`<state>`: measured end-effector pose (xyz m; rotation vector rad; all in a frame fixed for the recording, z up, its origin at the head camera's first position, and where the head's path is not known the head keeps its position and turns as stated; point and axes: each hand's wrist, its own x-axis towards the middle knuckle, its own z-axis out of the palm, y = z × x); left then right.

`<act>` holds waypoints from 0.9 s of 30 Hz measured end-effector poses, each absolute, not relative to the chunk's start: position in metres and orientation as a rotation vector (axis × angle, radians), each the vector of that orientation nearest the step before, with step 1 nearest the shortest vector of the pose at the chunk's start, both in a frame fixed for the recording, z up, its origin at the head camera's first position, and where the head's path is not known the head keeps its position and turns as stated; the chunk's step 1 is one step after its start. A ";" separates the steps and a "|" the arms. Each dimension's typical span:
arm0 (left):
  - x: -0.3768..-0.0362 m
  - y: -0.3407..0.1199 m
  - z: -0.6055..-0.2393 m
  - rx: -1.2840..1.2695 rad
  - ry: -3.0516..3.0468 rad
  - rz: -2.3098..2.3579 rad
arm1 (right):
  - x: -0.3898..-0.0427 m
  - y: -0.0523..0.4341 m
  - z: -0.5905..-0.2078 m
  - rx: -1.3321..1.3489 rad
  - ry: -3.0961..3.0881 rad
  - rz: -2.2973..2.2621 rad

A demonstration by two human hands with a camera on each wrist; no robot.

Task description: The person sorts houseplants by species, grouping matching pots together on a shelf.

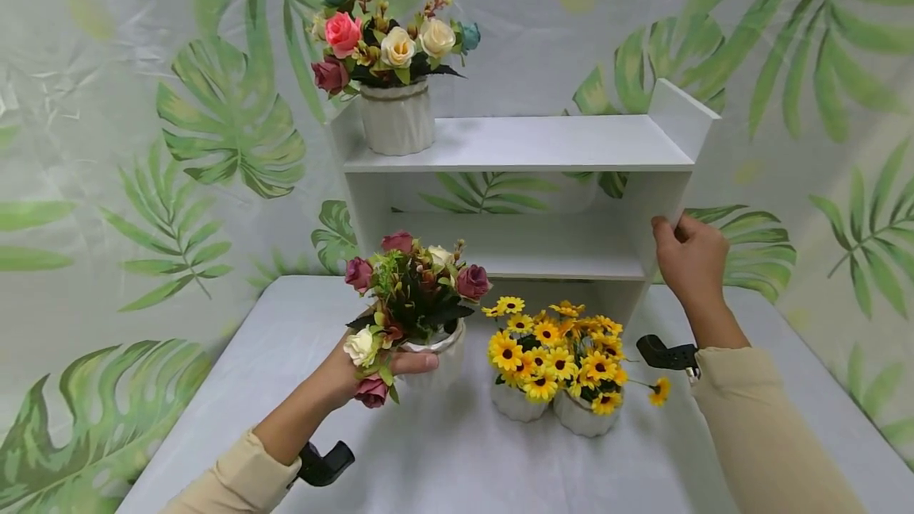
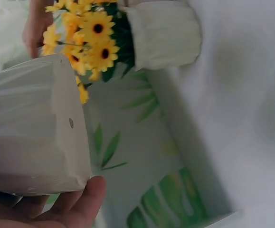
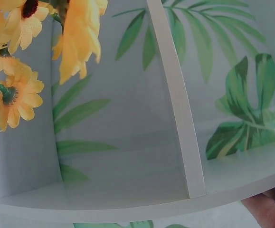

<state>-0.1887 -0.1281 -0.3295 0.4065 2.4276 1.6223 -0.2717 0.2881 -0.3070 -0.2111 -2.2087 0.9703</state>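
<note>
My left hand point(image 1: 350, 367) grips a white ribbed flowerpot point(image 2: 28, 128) from the side, its thumb lying across the front of the pot. Dark pink and cream artificial roses point(image 1: 421, 284) fill this pot, and it is held above the table in front of the shelf. With my right hand point(image 1: 693, 256) I hold the right side panel of the white shelf point(image 1: 564, 141), fingers around its edge beside the middle level. In the right wrist view some fingers point(image 3: 270, 209) show at the panel's edge.
Two white pots point(image 1: 517, 401) of yellow daisy-like flowers point(image 1: 550, 351) stand side by side on the white-covered table point(image 1: 300, 324), before the shelf's lower right. A pot of mixed roses point(image 1: 396, 117) sits at the left end of the top shelf. Leaf-patterned cloth point(image 1: 236, 117) hangs behind.
</note>
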 end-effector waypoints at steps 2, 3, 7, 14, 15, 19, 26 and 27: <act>-0.188 -0.128 -0.322 0.425 2.446 1.623 | -0.272 0.289 -0.307 -0.218 -2.208 0.966; -0.188 -0.127 -0.319 0.418 2.470 1.605 | -0.272 0.289 -0.307 -0.219 -2.208 0.964; -0.188 -0.128 -0.308 0.430 2.488 1.587 | -0.272 0.290 -0.309 -0.209 -2.196 0.960; -0.194 -0.124 -0.290 0.618 2.536 1.547 | -0.272 0.287 -0.308 -0.215 -2.202 0.965; -0.195 -0.123 -0.287 0.669 2.532 1.562 | -0.272 0.287 -0.308 -0.216 -2.208 0.971; -0.198 -0.118 -0.276 0.867 2.552 1.575 | -0.272 0.286 -0.307 -0.237 -2.234 0.987; -0.211 -0.108 -0.258 0.797 2.559 1.569 | -0.272 0.288 -0.308 -0.225 -2.202 0.981; -0.214 -0.106 -0.255 0.792 2.566 1.569 | -0.272 0.288 -0.308 -0.217 -2.199 0.980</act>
